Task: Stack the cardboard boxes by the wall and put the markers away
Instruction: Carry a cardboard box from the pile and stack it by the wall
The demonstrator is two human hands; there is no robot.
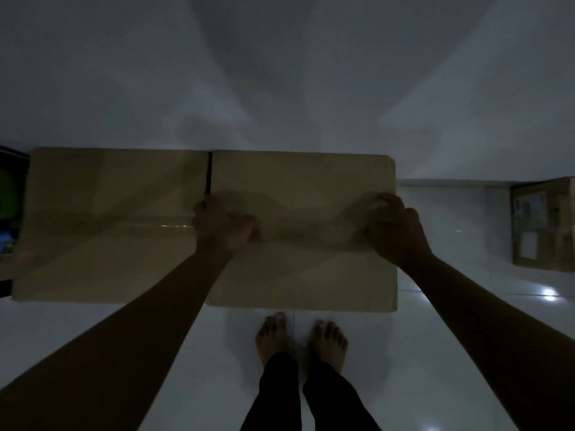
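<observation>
— What's happening by the wall (280, 88)?

— A person stands barefoot on a glossy white tiled floor (93, 337) in a dim room, both arms stretched down to a cardboard box (303, 275) pushed against the pale wall. A second cardboard box (109, 244), about level with the first, sits just to its left, with a narrow dark gap between the two near the wall.

— And the hands?

— The left hand (222, 227) lies on the top of the right-hand box at its left edge, right by the gap, fingers curled down over the taped seam. The right hand (393, 227) rests on the same box at its right edge, fingers bent over the top. The hands are well apart, one at each side of that box, both pressed on the cardboard; whether they grip it or only press on it, I cannot tell in this light.

— Anything else around?

— A third, smaller box (543, 225) stands well off to the right, also against the wall, with pale labels on its side. At the far left edge there is something dark with green and blue patches (9, 206), too dim to make out. The person's bare feet (300, 340) are planted just short of the box being handled, in dark trousers.
</observation>
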